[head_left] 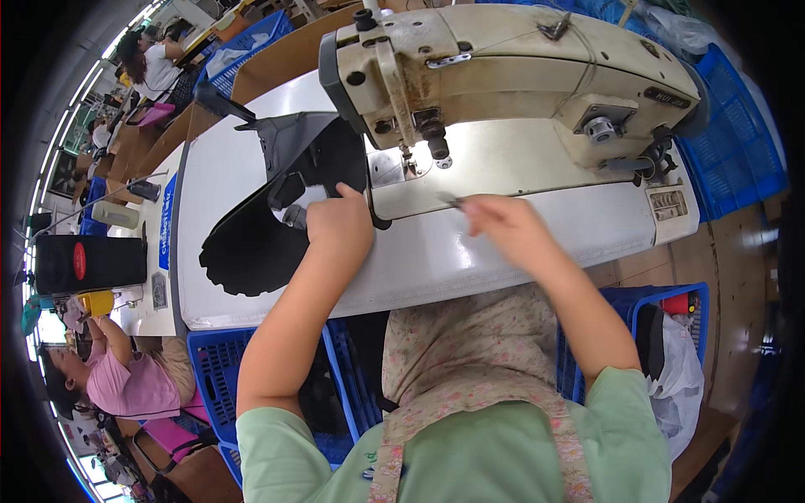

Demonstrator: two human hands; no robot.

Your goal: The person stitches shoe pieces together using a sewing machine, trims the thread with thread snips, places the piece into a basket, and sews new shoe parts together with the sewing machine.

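Observation:
A black shoe upper (251,247) with grey parts lies on the white sewing machine bed, left of the needle. My left hand (340,225) is closed on its inner edge, the index finger reaching toward the machine's presser foot (409,163). Out over the front of the bed, my right hand (503,222) pinches a small dark metal tool (450,199). Motion smears that tool, so I cannot make out its kind. The big cream sewing machine (503,75) stands just beyond both hands.
Blue crates (222,369) stand below the table's front edge, one at the right holding a clear plastic bag (677,377). Another blue crate (734,126) is at the far right. A person in pink (130,381) sits at the left by a black box (90,262); another works farther back.

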